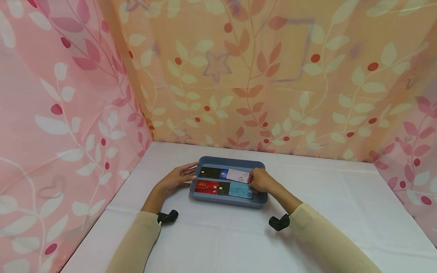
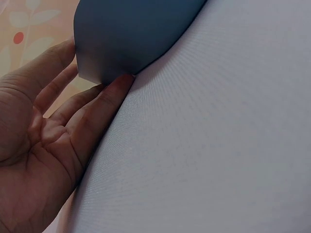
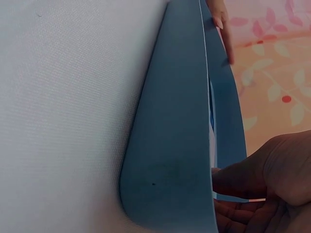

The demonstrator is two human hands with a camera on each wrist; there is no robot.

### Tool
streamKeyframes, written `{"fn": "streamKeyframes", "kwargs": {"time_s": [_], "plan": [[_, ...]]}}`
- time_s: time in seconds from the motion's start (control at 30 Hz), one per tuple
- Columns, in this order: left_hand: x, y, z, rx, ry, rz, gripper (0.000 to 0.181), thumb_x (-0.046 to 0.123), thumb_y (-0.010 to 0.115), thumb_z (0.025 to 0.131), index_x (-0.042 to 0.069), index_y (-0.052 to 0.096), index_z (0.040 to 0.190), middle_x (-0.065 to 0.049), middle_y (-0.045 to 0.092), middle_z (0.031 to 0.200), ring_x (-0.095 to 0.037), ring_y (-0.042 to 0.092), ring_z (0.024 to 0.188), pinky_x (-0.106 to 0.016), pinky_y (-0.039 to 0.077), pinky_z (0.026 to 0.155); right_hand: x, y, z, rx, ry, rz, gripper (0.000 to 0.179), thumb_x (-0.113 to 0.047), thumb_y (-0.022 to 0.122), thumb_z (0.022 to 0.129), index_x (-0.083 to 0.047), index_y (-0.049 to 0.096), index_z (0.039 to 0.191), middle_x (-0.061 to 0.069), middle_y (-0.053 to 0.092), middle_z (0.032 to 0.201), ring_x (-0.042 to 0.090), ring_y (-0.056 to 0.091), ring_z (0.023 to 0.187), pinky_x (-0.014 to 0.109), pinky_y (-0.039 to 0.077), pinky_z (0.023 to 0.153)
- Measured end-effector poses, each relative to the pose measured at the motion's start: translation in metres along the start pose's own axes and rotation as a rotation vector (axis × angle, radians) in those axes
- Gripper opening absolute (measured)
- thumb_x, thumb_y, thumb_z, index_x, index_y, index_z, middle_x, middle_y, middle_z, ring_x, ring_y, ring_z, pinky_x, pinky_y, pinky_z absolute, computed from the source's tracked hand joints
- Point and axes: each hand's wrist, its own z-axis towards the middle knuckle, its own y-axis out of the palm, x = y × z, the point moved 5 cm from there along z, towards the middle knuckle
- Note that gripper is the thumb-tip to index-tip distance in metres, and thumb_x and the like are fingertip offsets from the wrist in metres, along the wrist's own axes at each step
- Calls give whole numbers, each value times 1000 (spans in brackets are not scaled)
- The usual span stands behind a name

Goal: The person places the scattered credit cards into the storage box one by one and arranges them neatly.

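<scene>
A blue-grey tray (image 1: 223,201) lies on the white table with two rows of cards. The back row shows a black card (image 1: 209,173), a blue card (image 1: 223,174) and a pale pink card (image 1: 238,175); the front row shows a red card (image 1: 206,187), a black VIP card (image 1: 223,188) and a light blue card (image 1: 240,190). My left hand (image 1: 177,177) touches the tray's left end with fairly straight fingers. Over the right end, my right hand (image 1: 262,180) has its fingers curled at the pink card's right edge and pinches it. Its fingertips are partly hidden.
White cloth covers the table (image 1: 334,204) around the tray. Flowered curtains (image 1: 218,76) stand at the back and on both sides. A black wrist camera (image 1: 168,217) sticks out at the left sleeve, another black wrist camera (image 1: 279,222) at the right.
</scene>
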Motion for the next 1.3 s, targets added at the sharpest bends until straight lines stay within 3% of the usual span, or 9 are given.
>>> {"fn": "streamKeyframes", "kwargs": {"time_s": [0.27, 0.4, 0.73, 0.93, 1.17, 1.3], "plan": [[0, 0, 0, -50, 36, 32, 66, 15, 71, 97, 27, 43, 156, -9, 39, 160, -30, 37, 147, -51, 48, 104, -3, 0, -2, 20, -26, -41, 6, 6, 65, 92, 7, 69, 87, 14, 66, 68, 19, 63, 52, 23, 51, 48], [1, 0, 1, -48, 35, 46, 64, 15, 70, 97, 28, 44, 155, -8, 39, 160, -29, 37, 148, -51, 48, 104, -5, -2, -6, 41, -42, -42, 5, 5, 65, 91, 6, 69, 88, 13, 66, 70, 17, 62, 52, 25, 51, 50], [2, 1, 1, -45, 35, 72, 62, 18, 67, 100, 24, 41, 157, -9, 38, 161, -32, 38, 146, -54, 48, 104, -14, -7, -13, 101, -187, -143, 10, -6, 67, 95, -1, 73, 89, 1, 59, 69, 14, 54, 58, 28, 45, 54], [5, 0, 2, -48, 45, 97, 58, 20, 65, 101, 24, 43, 156, -12, 41, 159, -34, 42, 144, -54, 51, 100, -13, -11, -22, 114, -198, -156, 11, -9, 68, 96, -2, 73, 90, 0, 61, 71, 15, 53, 64, 29, 46, 58], [17, -8, -2, -34, 69, 124, 60, 18, 63, 102, 18, 39, 158, -16, 44, 156, -37, 44, 142, -53, 53, 97, -13, -24, -34, 138, -191, -127, 12, -12, 68, 97, -3, 75, 96, 1, 68, 83, 17, 56, 74, 29, 52, 66], [29, -13, -6, -11, 79, 214, 60, 15, 62, 103, 13, 37, 158, -20, 44, 155, -40, 50, 136, -51, 54, 95, -15, -34, -40, 144, -197, -118, 12, -14, 67, 98, -4, 75, 97, 1, 69, 86, 16, 58, 73, 29, 53, 65]]}}
